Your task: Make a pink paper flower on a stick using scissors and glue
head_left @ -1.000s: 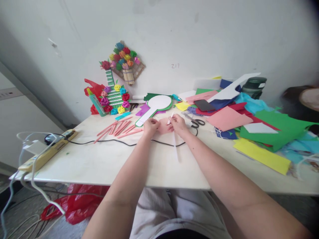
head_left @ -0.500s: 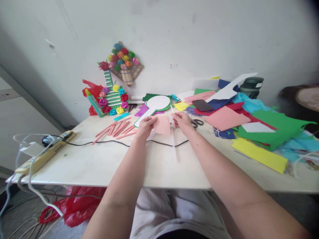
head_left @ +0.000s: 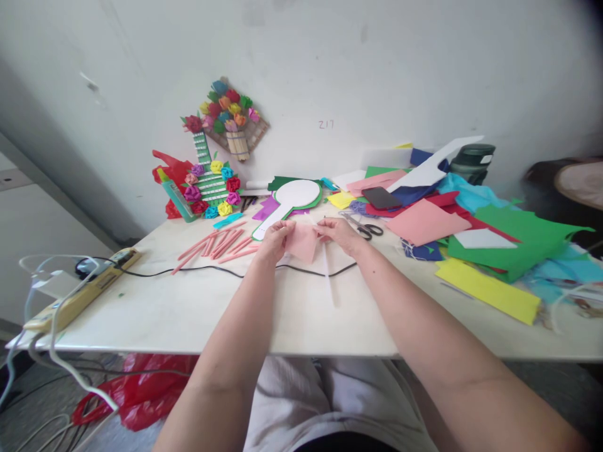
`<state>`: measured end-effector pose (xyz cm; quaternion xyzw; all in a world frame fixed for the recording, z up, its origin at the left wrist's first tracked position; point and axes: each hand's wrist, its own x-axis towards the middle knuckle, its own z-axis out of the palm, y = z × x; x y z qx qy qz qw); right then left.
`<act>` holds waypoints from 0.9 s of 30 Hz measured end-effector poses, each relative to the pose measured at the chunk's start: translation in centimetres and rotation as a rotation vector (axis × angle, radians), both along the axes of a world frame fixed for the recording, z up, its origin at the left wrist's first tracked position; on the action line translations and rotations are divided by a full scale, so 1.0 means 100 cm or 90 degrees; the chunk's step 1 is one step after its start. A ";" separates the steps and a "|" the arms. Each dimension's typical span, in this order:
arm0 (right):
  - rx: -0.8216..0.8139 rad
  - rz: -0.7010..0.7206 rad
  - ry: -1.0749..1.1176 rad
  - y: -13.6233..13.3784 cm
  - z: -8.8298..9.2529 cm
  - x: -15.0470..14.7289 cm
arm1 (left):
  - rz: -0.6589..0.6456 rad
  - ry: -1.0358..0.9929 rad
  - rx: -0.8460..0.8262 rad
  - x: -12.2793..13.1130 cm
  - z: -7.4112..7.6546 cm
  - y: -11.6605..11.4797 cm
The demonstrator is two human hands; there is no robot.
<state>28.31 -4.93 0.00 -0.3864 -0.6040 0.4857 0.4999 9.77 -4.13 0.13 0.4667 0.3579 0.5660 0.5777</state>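
Observation:
A small pink paper square (head_left: 302, 242) hangs between my two hands just above the white table (head_left: 198, 314). My left hand (head_left: 276, 238) pinches its left edge, fingers closed. My right hand (head_left: 338, 233) pinches the right edge, fingers closed. A thin white stick (head_left: 328, 276) lies on the table below my right hand. Several rolled pink paper tubes (head_left: 221, 242) lie to the left of my left hand. Black-handled scissors (head_left: 363, 228) rest just right of my right hand.
A black cable (head_left: 198, 269) crosses the table under my hands to a power strip (head_left: 80, 289) at the left. Loose coloured sheets (head_left: 494, 242) pile at the right. A white-and-green paddle shape (head_left: 294, 198), a phone (head_left: 380, 198) and paper-flower crafts (head_left: 214, 185) stand behind. A red bag (head_left: 141, 389) lies underneath.
The pink square was flat on the table a second ago; both hands have lifted it and now hold it by its edges. The view has drifted slightly.

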 end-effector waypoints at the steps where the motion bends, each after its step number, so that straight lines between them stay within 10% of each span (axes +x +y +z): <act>1: -0.003 0.011 -0.003 -0.001 0.000 -0.001 | -0.007 0.000 -0.001 0.000 0.000 0.000; 27: 0.029 -0.048 -0.055 -0.007 0.004 -0.010 | -0.169 0.027 -0.049 0.000 -0.007 -0.002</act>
